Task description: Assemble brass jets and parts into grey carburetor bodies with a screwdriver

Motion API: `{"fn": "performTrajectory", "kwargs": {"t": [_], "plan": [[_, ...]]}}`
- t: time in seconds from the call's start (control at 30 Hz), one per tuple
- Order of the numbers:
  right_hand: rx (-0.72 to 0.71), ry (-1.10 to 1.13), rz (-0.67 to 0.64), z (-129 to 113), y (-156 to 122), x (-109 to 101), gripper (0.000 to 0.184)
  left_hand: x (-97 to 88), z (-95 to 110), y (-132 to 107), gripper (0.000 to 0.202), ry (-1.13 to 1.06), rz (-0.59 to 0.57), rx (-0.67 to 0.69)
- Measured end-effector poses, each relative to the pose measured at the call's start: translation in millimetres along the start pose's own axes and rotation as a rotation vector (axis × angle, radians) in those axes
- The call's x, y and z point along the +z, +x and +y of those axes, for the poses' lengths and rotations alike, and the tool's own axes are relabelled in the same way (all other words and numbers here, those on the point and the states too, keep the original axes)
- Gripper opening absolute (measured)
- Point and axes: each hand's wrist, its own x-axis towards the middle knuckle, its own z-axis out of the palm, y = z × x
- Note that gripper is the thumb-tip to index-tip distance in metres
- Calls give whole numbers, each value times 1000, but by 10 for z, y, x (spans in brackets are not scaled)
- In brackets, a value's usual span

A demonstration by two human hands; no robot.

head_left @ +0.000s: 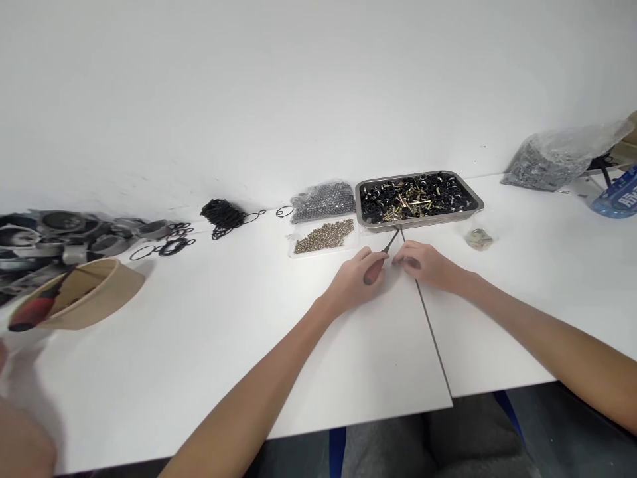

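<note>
My left hand (354, 281) is closed around the red-and-black handle of a screwdriver (374, 271), whose dark shaft points up and away toward the metal tray. Close by on its right, my right hand (426, 264) has its fingers curled and pinched together. A small dark piece shows at those fingertips, too small to name. Just beyond both hands stands the metal tray (423, 224), full of black ring-like parts and brass-coloured screws. Left of it, a clear shallow tray (292, 252) holds many small brass-coloured pieces.
Behind the shallow tray lies a bag of dark small parts (323, 201). Black rubber rings (223, 214) and grey castings (74, 232) are at the left, near a beige bowl (119, 292) with another screwdriver (34, 312). A small bag (479, 239), a larger bag (542, 162) and a blue container (617, 196) sit right.
</note>
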Motion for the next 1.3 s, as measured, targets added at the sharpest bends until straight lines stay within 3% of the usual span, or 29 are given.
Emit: {"fn": "performTrajectory", "kwargs": {"t": [1.3], "plan": [[20,1,-9,8,-7,3,28,12,-22,-7,31,-7,0,-4]]}}
